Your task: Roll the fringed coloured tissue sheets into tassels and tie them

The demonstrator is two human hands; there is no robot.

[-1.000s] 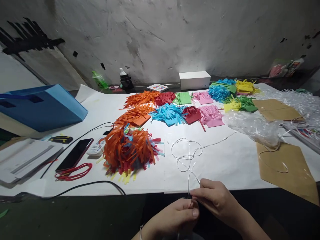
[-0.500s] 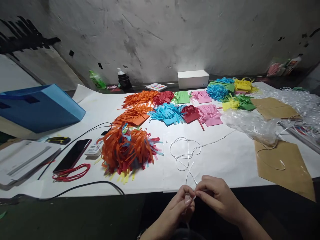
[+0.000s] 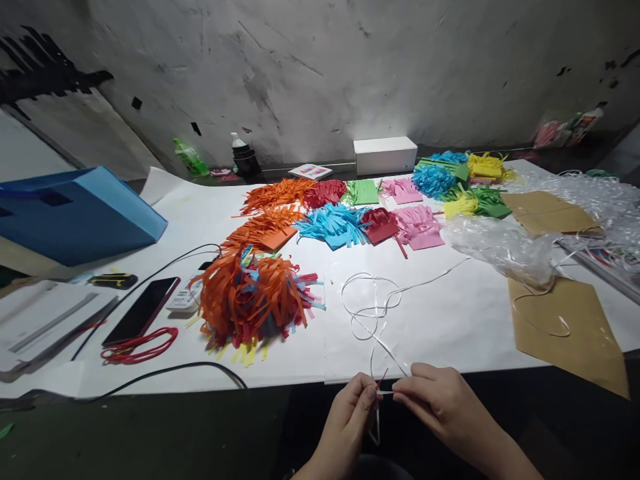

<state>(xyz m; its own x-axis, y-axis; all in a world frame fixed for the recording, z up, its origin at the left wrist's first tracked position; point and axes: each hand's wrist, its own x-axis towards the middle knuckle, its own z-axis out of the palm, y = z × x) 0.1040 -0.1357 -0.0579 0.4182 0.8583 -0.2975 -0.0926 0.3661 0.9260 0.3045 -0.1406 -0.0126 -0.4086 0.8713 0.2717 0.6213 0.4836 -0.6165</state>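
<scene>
At the front edge of the table, my left hand (image 3: 351, 415) pinches a white string (image 3: 376, 312), with a thin red strip (image 3: 383, 379) poking up beside its fingertips. My right hand (image 3: 443, 403) is closed on the same string, and a short taut piece spans the small gap between the two hands. One loop hangs below my left fingers. The rest lies in loose coils on the white table covering and trails toward the clear plastic at the right. Left of the coils is a big pompom of orange paper fringe (image 3: 250, 300), with red, blue and yellow strips under it.
Fringed paper bundles, among them a blue one (image 3: 333, 225) and a pink one (image 3: 419, 227), line the back. Clear plastic (image 3: 500, 250) and brown paper (image 3: 567, 333) lie right. Left are a phone (image 3: 143, 312), a red cord (image 3: 143, 347), a cutter (image 3: 114, 280) and a blue box (image 3: 85, 217).
My hands have moved slightly apart, drawing the string taut between them. A red strip now shows at my left fingertips, and a loop of string hangs below. The view has shifted a little.
</scene>
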